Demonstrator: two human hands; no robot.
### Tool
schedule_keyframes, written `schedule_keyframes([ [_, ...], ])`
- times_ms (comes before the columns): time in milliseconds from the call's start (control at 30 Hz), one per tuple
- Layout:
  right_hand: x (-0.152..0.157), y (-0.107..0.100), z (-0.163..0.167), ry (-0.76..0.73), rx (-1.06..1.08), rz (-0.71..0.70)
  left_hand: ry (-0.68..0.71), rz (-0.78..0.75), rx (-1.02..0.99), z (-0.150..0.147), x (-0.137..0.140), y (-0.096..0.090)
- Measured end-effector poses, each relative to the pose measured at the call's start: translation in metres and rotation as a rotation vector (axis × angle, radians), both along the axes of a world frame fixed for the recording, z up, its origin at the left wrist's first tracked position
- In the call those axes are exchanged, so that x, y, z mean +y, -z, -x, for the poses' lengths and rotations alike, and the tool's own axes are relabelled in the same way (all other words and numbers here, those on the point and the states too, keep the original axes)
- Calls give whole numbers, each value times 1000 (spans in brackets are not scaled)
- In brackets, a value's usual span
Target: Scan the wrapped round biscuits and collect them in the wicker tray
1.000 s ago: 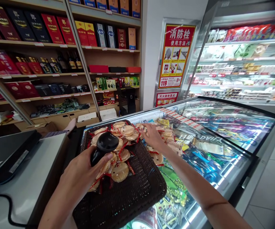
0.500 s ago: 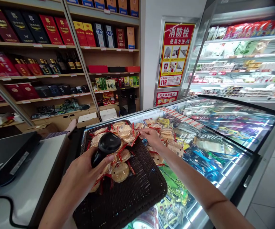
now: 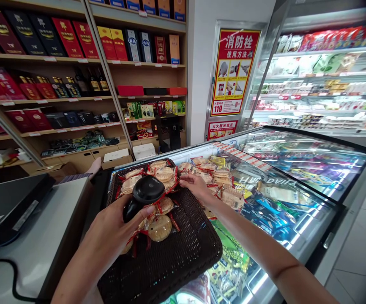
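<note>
My left hand [image 3: 111,226] is closed around the handle of a black handheld barcode scanner [image 3: 148,188], its head over the packets. Below it sits a dark brown woven basket [image 3: 173,261], holding several clear-wrapped round crackers [image 3: 159,228] with red-edged wrappers. At the basket's far right rim, my right hand [image 3: 195,188] pinches the red edge of a cracker packet [image 3: 169,185]. More such cracker packets [image 3: 222,175] lie just beyond that hand, on the freezer's glass side.
The basket rests on a glass-topped chest freezer [image 3: 310,147] full of colourful packs. To the left are a white counter [image 3: 40,249] and a black device [image 3: 12,211] with a cable. Shelves of boxes [image 3: 65,38] stand behind; a lit display fridge [image 3: 322,76] is at right.
My right hand has shifted slightly left and down, toward the packets in the basket. The scanner in my left hand has moved a little to the right.
</note>
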State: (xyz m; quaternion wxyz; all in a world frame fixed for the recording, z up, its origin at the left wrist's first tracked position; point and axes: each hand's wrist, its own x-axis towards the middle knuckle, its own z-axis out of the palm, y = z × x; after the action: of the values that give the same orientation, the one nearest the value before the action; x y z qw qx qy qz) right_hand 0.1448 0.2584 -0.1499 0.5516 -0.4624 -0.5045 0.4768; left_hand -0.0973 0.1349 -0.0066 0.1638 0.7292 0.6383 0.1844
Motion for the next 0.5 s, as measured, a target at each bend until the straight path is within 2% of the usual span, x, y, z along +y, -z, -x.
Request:
schedule_keyframes([
  [167,-6,-6,2,-149,94,79,0,-2,-17,0,0,-1],
  [300,-19,-14,6,-405,228,195,0,-10,-18,-1,-1,-2],
  [367,-23,-17,8,-483,276,245,1,1,-24,-1,-1,-2],
  [500,-23,-17,12,-452,334,276,-6,5,-33,0,-1,-3],
])
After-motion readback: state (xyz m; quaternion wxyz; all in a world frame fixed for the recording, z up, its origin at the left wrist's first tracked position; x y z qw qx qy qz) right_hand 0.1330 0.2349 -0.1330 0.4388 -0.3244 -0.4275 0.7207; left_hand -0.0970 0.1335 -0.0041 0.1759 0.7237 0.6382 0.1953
